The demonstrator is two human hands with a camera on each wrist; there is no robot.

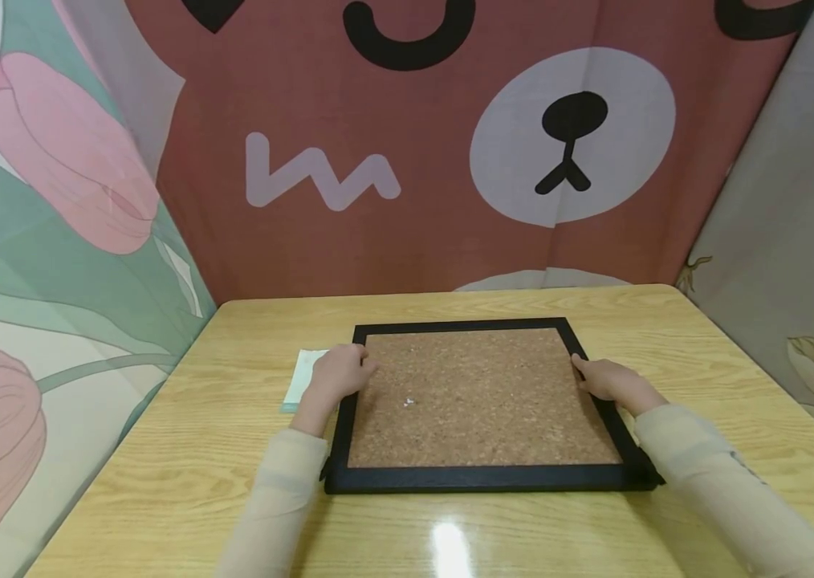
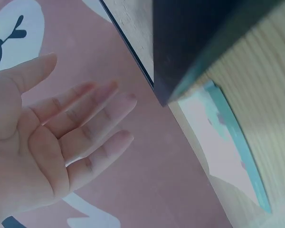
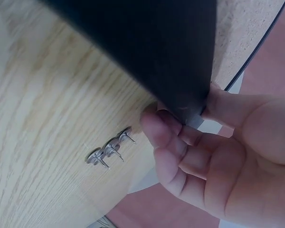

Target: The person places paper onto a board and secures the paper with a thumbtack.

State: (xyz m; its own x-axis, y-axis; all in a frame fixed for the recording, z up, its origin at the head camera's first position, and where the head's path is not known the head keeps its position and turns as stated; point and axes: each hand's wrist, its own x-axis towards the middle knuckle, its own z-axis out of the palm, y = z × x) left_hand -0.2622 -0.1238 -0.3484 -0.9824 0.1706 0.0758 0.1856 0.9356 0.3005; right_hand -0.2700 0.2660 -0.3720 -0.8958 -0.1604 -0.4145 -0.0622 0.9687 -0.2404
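A cork board in a black frame lies on the table. My right hand pinches the frame's right side; in the right wrist view its thumb lies on top and the other fingers curl under the edge. By the frame's left side is my left hand. In the left wrist view that hand has its palm showing and its fingers relaxed and spread, holding nothing. A pale paper pad with a teal edge lies beside it, partly hidden by the hand.
Three metal thumbtacks lie on the wooden table, points up, close to the board's right side. A reddish cloth with a bear face hangs behind the table. Patterned cloths hang at both sides.
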